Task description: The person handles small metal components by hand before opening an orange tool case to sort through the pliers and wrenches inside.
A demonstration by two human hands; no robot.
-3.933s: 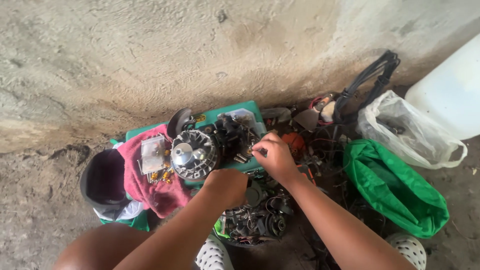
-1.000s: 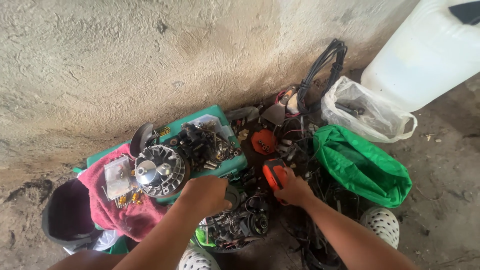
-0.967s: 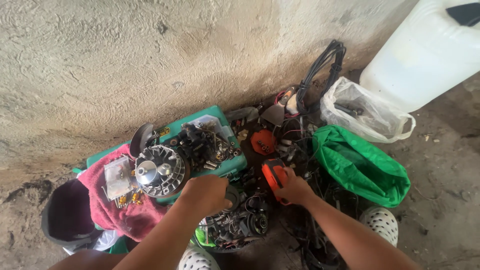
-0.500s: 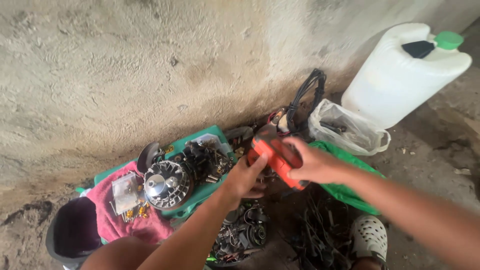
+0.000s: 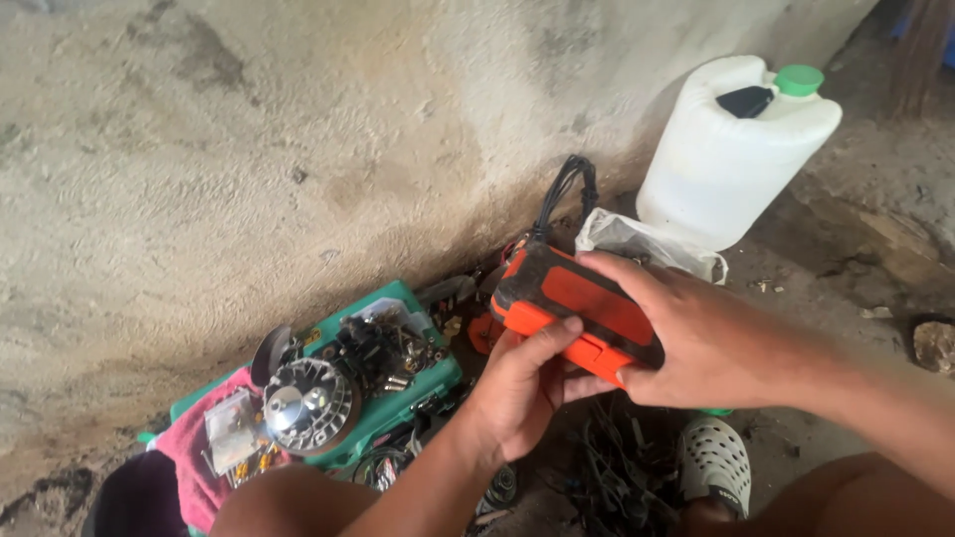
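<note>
Holding an orange and black case [image 5: 577,313] between both hands, the person has it up off the floor, near the middle of the view and above the clutter of parts. The left hand [image 5: 517,393] grips the near left end from below, thumb pressed on the orange edge and fingers curled under. The right hand [image 5: 696,343] lies over the right half, fingers spread narrow across the black top and the palm wrapped round the far side. Both hands are closed on the case; neither is free.

Below and to the left lies a green tray [image 5: 423,393] on the floor against the wall, filled with small dark metal parts, and a round finned metal part [image 5: 308,403] rests at its left end. A pink cloth [image 5: 194,462] spreads out left of the tray with a small clear packet [image 5: 231,433] on it. At the far right stands a white plastic jug [image 5: 731,149] with a green cap [image 5: 799,80], and a clear plastic bag [image 5: 637,244] slumps just in front of it. Black cables [image 5: 567,194] loop up against the wall behind the case. A white perforated shoe [image 5: 714,462] shows near the bottom edge, beside a tangle of wires [image 5: 607,477].

A steady grip here seems to depend on keeping the case level, with the left thumb bracing the edge while the right hand carries the weight, so that whatever is inside does not shift or spill over the parts below. I cannot tell whether the lid is latched.
</note>
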